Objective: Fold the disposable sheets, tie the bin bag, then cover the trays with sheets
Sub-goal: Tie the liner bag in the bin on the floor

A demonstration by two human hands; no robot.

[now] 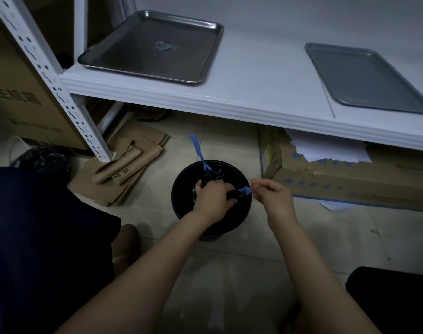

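A round black bin [181, 208] stands on the tiled floor, lined with a black bin bag [214, 175] whose top is bunched together. My left hand [212, 197] grips the gathered neck of the bag over the bin. My right hand [270, 195] pinches one blue drawstring [244, 190] just right of the bag's neck. The other blue drawstring [198, 149] sticks up and away from the bag toward the shelf. Two bare metal trays sit on the white shelf [253, 75] above: a deep tray [152, 47] at the left and a flat tray [364, 78] at the right.
Flattened brown cardboard [128, 165] lies on the floor left of the bin. A cardboard box [338, 174] with white paper sits under the shelf at the right. A perforated white shelf post [61, 92] stands at the left. A second filled black bag [43, 159] rests by my dark clothing.
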